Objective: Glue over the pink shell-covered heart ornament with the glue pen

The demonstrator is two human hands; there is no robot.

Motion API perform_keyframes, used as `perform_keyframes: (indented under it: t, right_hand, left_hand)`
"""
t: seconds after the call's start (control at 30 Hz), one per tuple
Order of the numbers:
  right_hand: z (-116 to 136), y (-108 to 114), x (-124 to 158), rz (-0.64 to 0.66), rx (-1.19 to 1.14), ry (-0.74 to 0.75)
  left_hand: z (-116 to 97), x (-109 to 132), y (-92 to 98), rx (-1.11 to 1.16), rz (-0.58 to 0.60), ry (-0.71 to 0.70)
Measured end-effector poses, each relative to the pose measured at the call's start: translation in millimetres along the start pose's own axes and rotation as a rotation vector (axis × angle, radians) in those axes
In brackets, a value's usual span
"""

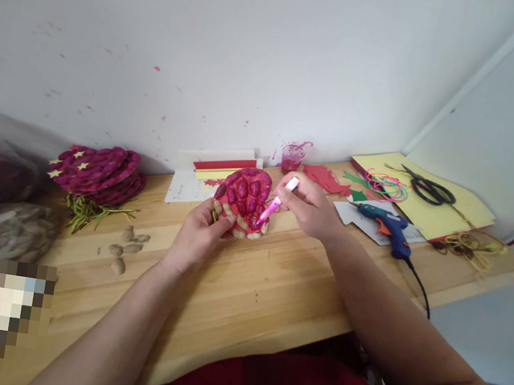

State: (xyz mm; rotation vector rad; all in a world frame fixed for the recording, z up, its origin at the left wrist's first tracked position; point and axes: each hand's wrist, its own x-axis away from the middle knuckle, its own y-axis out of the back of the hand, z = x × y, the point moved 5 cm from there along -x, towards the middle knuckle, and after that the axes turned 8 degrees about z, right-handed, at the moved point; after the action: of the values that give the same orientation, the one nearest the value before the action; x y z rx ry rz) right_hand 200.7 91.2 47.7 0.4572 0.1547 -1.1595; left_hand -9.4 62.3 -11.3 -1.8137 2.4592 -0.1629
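Note:
My left hand grips the lower left edge of a round red disc covered with peanuts, holding it tilted up above the table. Most of the peanuts on it are magenta; those along the lower edge are still pale tan. Closed around a paintbrush with a white end and a magenta lower part, my right hand is at the disc's right side. The brush tip touches the peanuts near the lower right edge. Part of the brush is hidden by my fingers.
Left stand a stack of magenta peanut discs, loose peanuts and plastic bags. A cup of magenta paint is against the wall. To the right lie red paper cutouts, a blue glue gun, scissors and yellow paper.

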Motion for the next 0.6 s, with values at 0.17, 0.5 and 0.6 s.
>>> perform_keyframes:
  t: [0.17, 0.5, 0.6]
  right_hand:
    - [2.7, 3.4, 0.7, -0.074, -0.034, 0.064]
    - [6.4, -1.5, 3.5, -0.068, 0.062, 0.031]
    - [9.1, -1.4, 5.4, -0.109, 0.141, 0.037]
  left_hand:
    - [-1.3, 0.3, -1.0, 0.004, -0.021, 0.012]
    - [0.3, -0.9, 0.9, -0.02, -0.02, -0.024]
    - [0.9, -1.0, 1.9, -0.037, -0.033, -0.032]
